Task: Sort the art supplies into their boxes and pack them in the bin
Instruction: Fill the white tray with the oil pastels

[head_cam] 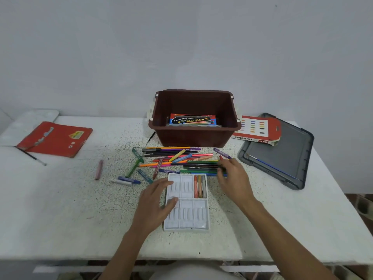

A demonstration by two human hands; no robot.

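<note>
A white plastic pastel tray (186, 216) lies near the table's front, with three pastels (199, 186) in its top right slot. My left hand (155, 201) rests on the tray's left side, fingers over its edge. My right hand (234, 178) hovers at the right end of a pile of pens and oil pastels (177, 159), fingers curled among the green and black pens; a red tip shows by the fingertips. The brown bin (193, 136) stands behind the pile with a water colour box (192, 120) inside.
An oil pastels carton (256, 129) rests on a grey bin lid (282, 152) at the right, a blue brush on the lid. A red folder (55, 138) and a thin brush (32, 156) lie at the left. Loose pastels (125, 180) sit left of the tray.
</note>
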